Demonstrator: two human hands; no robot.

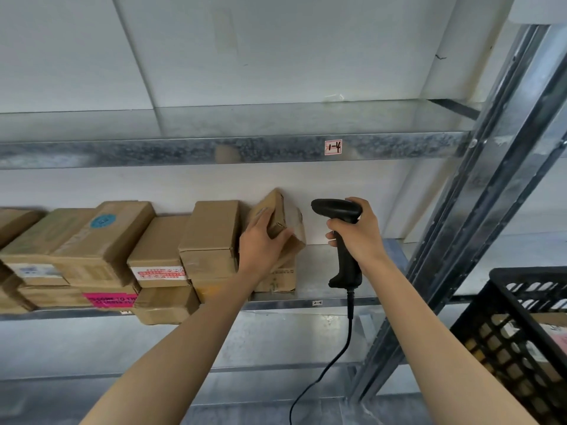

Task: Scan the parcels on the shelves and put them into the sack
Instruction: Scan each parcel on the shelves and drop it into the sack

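My left hand [262,240] grips a small brown cardboard parcel [283,217], tilted, at the right end of the row on the middle shelf [319,271]. My right hand [359,231] holds a black corded barcode scanner [342,237] by its handle, just right of that parcel, with its head turned toward the parcel. Several more brown parcels [211,237] are stacked along the shelf to the left. No sack is in view.
A black plastic crate [521,332] with items inside sits at the lower right. A metal upright post [497,185] runs diagonally on the right. The upper shelf [245,148] carries a label 1-4. The scanner's cable [337,357] hangs down.
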